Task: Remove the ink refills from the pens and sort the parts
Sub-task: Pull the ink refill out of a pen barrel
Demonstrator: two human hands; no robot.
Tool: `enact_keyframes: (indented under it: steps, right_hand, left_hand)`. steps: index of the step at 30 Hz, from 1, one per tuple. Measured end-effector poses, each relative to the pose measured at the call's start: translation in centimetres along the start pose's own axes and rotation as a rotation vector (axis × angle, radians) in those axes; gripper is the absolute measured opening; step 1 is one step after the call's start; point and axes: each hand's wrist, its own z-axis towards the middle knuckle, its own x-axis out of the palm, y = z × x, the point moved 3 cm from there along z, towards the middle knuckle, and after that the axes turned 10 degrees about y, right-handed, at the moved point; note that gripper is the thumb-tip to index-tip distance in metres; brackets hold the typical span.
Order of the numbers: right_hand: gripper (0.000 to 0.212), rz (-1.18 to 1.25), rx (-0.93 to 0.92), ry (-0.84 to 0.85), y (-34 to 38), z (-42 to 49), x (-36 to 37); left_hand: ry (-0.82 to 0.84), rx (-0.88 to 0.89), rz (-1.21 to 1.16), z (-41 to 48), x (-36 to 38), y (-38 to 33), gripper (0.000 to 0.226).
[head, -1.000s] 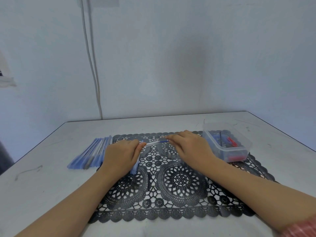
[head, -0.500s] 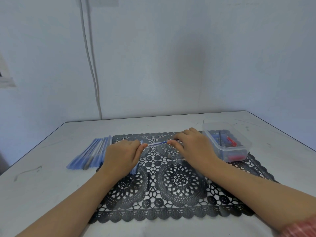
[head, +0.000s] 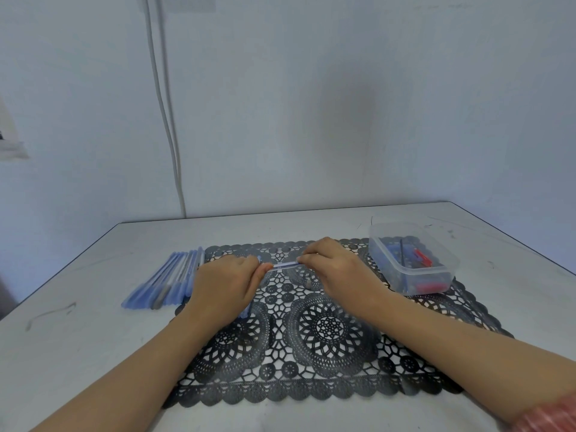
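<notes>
Both forearms reach forward over the mat (head: 327, 325), knuckles up. The left hand (head: 224, 285) and right hand (head: 336, 269) each pinch one end of a pen (head: 285, 265) in curled fingers, holding it level over the mat, between the pen pile (head: 162, 282) and the box (head: 430, 277).

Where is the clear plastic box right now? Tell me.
In the head view, the clear plastic box sits on the far right corner of the black lace mat, just right of the right hand.
</notes>
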Motion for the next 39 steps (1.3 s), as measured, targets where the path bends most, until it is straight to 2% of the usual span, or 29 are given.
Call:
enact_keyframes:
  steps: [3, 7, 13, 22, 30, 35, 39]
  right_hand:
    - [0.048, -0.003, -0.007, 0.061, 0.1, 0.0, 0.1]
    - [0.049, 0.065, 0.007, 0.089, 0.1, -0.1, -0.1]
    - [0.023, 0.191, 0.089, 0.051, -0.3, 0.0, -0.4]
    - [0.009, 0.275, 0.143, 0.028, -0.6, 0.0, -0.3]
    - [0.01, 0.27, 0.134, 0.049, -0.8, 0.0, -0.2]
    - [0.035, 0.295, 0.222, 0.148, -0.7, 0.1, 0.0]
    - [0.025, 0.25, 0.274, 0.202, -1.0, 0.2, 0.3]
  left_hand:
    - [-0.011, -0.006, -0.016, -0.1, 0.1, 0.2, 0.048]
    - [-0.03, -0.012, -0.029, -0.2, 0.1, 0.3, 0.055]
    - [-0.036, -0.002, -0.016, -0.1, 0.1, 0.1, 0.056]
    - [-0.069, 0.081, -0.076, -0.3, 0.2, 0.0, 0.061]
    - [-0.07, 0.075, -0.074, -0.1, 0.0, 0.0, 0.061]
    - [-0.05, 0.015, -0.036, -0.1, 0.2, 0.2, 0.061]
    - [-0.035, -0.019, -0.025, -0.2, 0.4, 0.4, 0.062]
